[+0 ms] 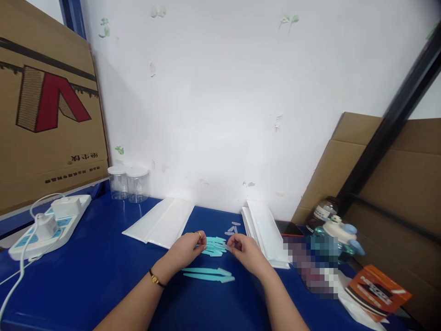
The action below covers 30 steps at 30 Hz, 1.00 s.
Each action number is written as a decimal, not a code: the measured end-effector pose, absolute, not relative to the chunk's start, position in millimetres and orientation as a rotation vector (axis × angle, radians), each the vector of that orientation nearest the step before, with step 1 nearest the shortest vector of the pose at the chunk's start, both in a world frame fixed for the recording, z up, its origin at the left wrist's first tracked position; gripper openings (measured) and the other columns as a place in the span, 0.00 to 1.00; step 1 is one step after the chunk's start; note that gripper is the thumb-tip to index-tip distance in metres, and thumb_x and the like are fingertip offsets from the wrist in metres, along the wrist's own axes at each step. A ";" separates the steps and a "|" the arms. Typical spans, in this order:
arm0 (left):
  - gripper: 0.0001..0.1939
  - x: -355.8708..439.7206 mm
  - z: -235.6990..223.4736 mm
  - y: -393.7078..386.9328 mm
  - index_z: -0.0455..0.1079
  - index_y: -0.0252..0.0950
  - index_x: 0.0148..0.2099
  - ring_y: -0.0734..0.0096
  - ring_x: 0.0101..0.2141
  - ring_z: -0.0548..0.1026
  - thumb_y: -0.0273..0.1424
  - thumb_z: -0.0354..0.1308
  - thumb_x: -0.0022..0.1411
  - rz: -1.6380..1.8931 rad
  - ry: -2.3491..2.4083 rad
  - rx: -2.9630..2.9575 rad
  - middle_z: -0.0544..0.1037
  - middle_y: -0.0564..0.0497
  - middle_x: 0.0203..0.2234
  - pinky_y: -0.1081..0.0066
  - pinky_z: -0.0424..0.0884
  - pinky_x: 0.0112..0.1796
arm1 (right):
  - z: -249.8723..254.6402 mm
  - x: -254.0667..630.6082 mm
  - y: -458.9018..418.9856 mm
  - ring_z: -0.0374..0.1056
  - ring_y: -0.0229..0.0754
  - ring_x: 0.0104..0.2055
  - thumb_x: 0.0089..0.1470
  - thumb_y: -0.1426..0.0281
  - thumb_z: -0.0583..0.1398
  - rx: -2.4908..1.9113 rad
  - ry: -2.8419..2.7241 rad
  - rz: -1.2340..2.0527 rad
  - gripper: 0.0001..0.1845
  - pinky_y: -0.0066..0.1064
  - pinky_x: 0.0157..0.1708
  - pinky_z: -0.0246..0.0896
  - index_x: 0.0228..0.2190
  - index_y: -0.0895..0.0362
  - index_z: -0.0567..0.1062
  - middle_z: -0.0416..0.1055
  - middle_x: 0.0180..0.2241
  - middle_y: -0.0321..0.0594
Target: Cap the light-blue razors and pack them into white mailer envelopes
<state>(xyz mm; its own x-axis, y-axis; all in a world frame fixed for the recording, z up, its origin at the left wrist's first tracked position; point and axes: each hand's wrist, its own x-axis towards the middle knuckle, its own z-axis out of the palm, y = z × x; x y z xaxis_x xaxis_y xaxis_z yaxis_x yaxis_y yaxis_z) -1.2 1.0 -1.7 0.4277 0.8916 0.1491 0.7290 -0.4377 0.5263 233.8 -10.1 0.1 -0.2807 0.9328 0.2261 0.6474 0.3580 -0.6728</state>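
My left hand (pixel 189 250) is closed, thumb and fingers pinching what looks like a teal eyebrow razor over a small pile of teal eyebrow razors (pixel 215 253). Across from it, my right hand (pixel 246 252) pinches a small clear blade cap (pixel 226 247) at the pile's right side. Its fingertips partly hide the cap. Nearer to me, two teal eyebrow razors (pixel 206 277) lie side by side, heads to the right. Several loose clear caps (pixel 230 230) are scattered just beyond the pile.
White flat packets lie left (pixel 168 220) and right (pixel 263 230) of the pile on the blue table (pixel 103 285). Two clear jars (pixel 138 186) stand at the back left, near a power strip (pixel 74 216). A brown bottle (pixel 323 214), teal bottle (pixel 339 236) and orange packet (pixel 377 292) are right.
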 end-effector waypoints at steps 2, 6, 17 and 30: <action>0.04 -1.4 -0.7 0.6 0.64 0.39 0.35 0.71 0.30 0.69 0.32 0.51 0.58 0.571 1.393 2.304 0.71 0.54 0.28 0.75 0.57 0.28 | 1.0 234.7 -10.5 0.58 0.34 0.26 0.45 0.76 0.56 -1.369 -2.028 0.621 0.06 0.23 0.25 0.51 0.28 0.55 0.72 0.67 0.26 0.33; 0.04 -0.9 2.7 -0.7 0.64 0.39 0.35 0.70 0.31 0.69 0.31 0.50 0.58 0.555 1.412 2.285 0.72 0.54 0.28 0.75 0.57 0.29 | 1.8 235.5 -11.3 0.59 0.34 0.26 0.45 0.76 0.56 -1.378 -2.030 0.626 0.07 0.24 0.26 0.51 0.28 0.55 0.73 0.68 0.26 0.33; 0.07 3.6 0.6 -5.2 0.69 0.38 0.32 0.72 0.29 0.70 0.33 0.52 0.55 0.486 1.292 2.282 0.74 0.54 0.27 0.75 0.60 0.29 | 2.4 222.6 -17.4 0.60 0.34 0.24 0.45 0.76 0.58 -1.371 -2.134 0.729 0.07 0.23 0.24 0.51 0.29 0.56 0.75 0.67 0.23 0.33; 0.09 -3.8 -8.1 5.0 0.71 0.42 0.39 0.65 0.37 0.71 0.29 0.57 0.53 0.436 1.414 2.529 0.74 0.52 0.35 0.70 0.61 0.36 | -3.1 247.8 -6.4 0.61 0.48 0.42 0.50 0.83 0.52 -1.898 -2.243 -0.238 0.16 0.37 0.39 0.43 0.33 0.55 0.75 0.72 0.35 0.45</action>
